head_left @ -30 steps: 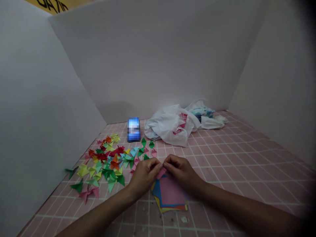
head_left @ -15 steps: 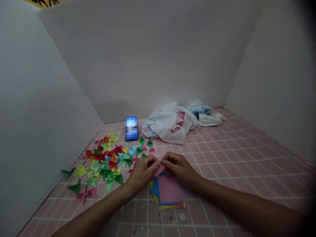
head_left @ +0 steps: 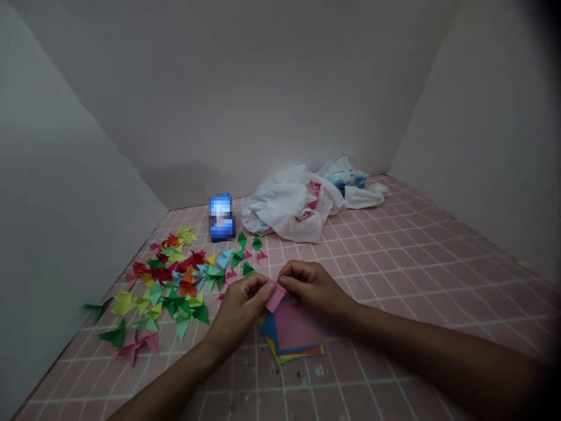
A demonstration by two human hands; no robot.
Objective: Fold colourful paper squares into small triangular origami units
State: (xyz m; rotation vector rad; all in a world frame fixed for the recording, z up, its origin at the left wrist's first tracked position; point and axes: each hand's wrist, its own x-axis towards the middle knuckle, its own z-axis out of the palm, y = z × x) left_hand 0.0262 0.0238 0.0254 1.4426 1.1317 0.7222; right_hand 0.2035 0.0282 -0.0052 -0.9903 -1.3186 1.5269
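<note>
A small folded piece of pink origami paper (head_left: 275,299) is pinched between both hands, just above a stack of coloured paper sheets (head_left: 300,330). My left hand (head_left: 248,301) grips its left side between thumb and forefinger. On the right side, my right hand (head_left: 311,289) is closed on it in the same way, its other fingers curled. The stack shows a pink sheet on top, with blue, yellow and orange edges beneath. To the left of my hands lie many folded paper cranes (head_left: 177,301) in green, red, yellow, orange, pink and light blue.
A lit phone (head_left: 222,217), its screen blurred, stands upright behind the cranes. Crumpled white plastic bags (head_left: 291,204) lie near the back wall. The pink tiled surface (head_left: 416,257) runs between pale walls on the left, back and right.
The whole view has shifted slightly, so things sit a little further left and higher. More of the pink folded paper shows between my fingers; both hands still hold it.
</note>
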